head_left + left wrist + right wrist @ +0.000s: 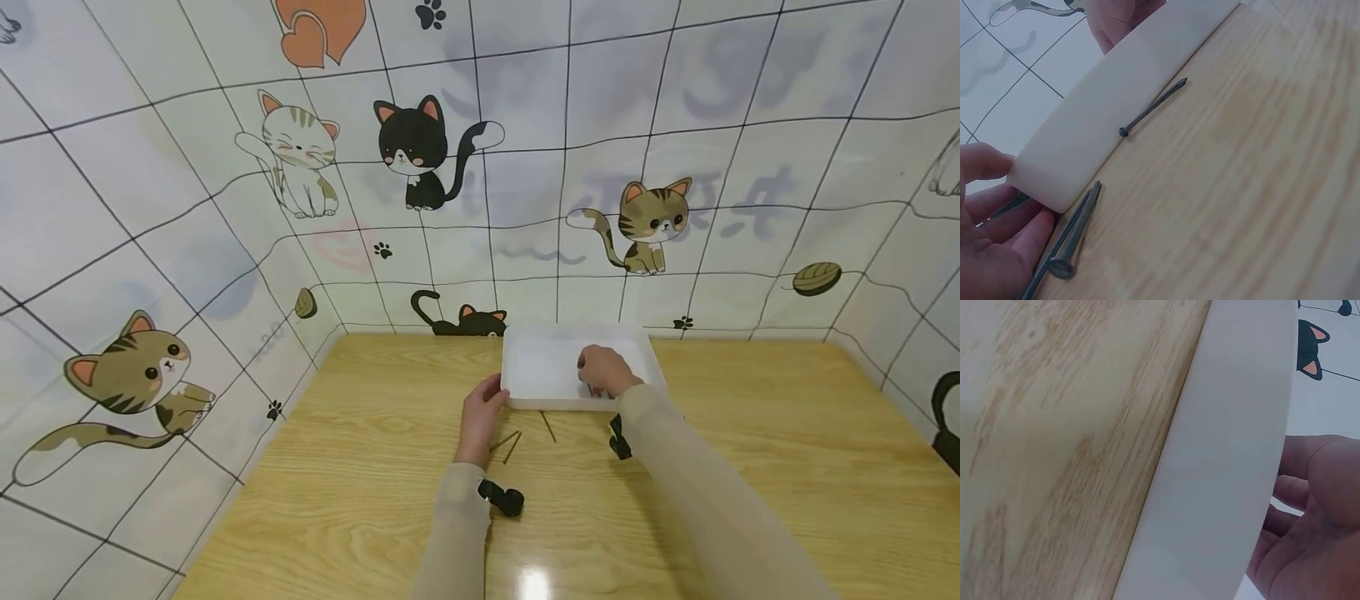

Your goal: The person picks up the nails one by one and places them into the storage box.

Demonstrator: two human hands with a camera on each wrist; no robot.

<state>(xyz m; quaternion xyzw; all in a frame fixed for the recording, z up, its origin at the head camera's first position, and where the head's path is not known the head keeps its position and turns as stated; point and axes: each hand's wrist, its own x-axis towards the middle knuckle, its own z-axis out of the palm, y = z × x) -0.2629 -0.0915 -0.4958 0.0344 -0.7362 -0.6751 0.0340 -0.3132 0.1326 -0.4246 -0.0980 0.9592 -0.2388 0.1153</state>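
A shallow white tray (555, 406) stands near the table's back edge. My left hand (480, 421) grips its left front corner, thumb (985, 164) at the rim and fingers lower on the corner. My right hand (606, 370) reaches over the front wall into the tray, fingers curled and low. A small dark bit shows by those fingers; I cannot tell whether they hold it. In the right wrist view the tray's wall (1222, 450) partly hides the fingers. One nail (1154, 107) lies by the tray's front wall. Two more nails (1075, 237) cross beside my left fingers.
The wood-grain table (360, 450) reaches back to a white cloth wall (525, 192) printed with cats and grid lines. Similar printed walls rise at left and right. Black wrist-camera mounts (502, 498) stick out from both sleeves.
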